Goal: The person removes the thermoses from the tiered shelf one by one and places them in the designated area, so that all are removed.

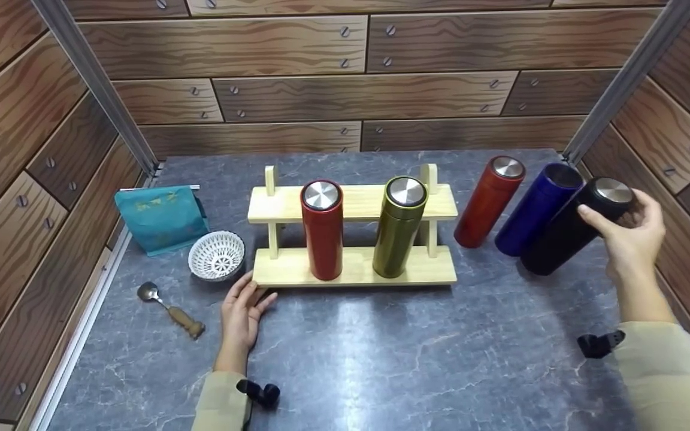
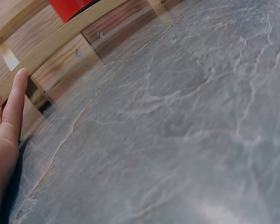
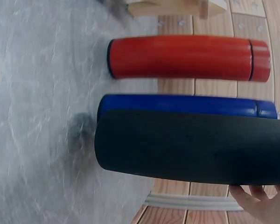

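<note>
My right hand [image 1: 635, 230] grips a black thermos [image 1: 572, 230] with a silver lid near its top, thumb on the near side. In the right wrist view the thermos [image 3: 186, 147] overlaps a blue one, and the fingers wrap its upper end. My left hand [image 1: 242, 311] touches the front left corner of a two-tier wooden rack [image 1: 279, 263], its fingers fairly straight. In the left wrist view a finger [image 2: 16, 100] lies against the rack's edge. A red thermos [image 1: 324, 239] and an olive-green thermos [image 1: 398, 233] stand upright on the rack's lower tier.
Between rack and black thermos stand an orange-red thermos [image 1: 489, 206] and a blue thermos [image 1: 536, 212]. To the left are a teal bag [image 1: 162, 218], a white woven bowl [image 1: 217, 256] and a wooden-handled spoon [image 1: 171, 308]. Plank-patterned walls enclose the grey marbled table [image 1: 441, 371].
</note>
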Available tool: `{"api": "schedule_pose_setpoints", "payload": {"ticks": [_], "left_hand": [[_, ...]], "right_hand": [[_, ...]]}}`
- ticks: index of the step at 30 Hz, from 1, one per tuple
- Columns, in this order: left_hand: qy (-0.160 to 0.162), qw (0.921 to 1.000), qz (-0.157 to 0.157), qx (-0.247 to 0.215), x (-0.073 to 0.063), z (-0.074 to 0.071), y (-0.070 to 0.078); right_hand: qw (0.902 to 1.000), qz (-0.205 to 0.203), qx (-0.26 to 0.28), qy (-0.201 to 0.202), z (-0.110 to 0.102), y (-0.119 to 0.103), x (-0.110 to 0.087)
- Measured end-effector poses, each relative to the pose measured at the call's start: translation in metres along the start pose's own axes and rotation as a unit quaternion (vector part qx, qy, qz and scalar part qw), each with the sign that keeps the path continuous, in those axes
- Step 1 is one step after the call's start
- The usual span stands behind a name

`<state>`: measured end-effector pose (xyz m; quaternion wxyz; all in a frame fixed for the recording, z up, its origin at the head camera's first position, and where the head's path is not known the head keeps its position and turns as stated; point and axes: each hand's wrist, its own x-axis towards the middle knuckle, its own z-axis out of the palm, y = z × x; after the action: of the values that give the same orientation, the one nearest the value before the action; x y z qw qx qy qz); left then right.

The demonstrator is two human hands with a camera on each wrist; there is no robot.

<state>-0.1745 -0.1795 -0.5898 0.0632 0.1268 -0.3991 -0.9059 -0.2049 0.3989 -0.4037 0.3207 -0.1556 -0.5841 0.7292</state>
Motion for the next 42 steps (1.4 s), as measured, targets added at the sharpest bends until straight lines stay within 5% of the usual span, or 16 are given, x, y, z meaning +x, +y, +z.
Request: {"api": "schedule_pose_setpoints", "payload": {"ticks": [23, 42], "left_hand": [[0.003, 0.9999, -0.002, -0.017, 0.001, 0.0, 0.0], [0.011, 0.9998, -0.001, -0.015, 0.001, 0.001, -0.001]], "right_hand": [[0.9973, 0.017, -0.051, 0.049, -0.011, 0.025, 0.045], [0.9971, 0.039, -0.064, 0.014, -0.007, 0.028, 0.05]]}}
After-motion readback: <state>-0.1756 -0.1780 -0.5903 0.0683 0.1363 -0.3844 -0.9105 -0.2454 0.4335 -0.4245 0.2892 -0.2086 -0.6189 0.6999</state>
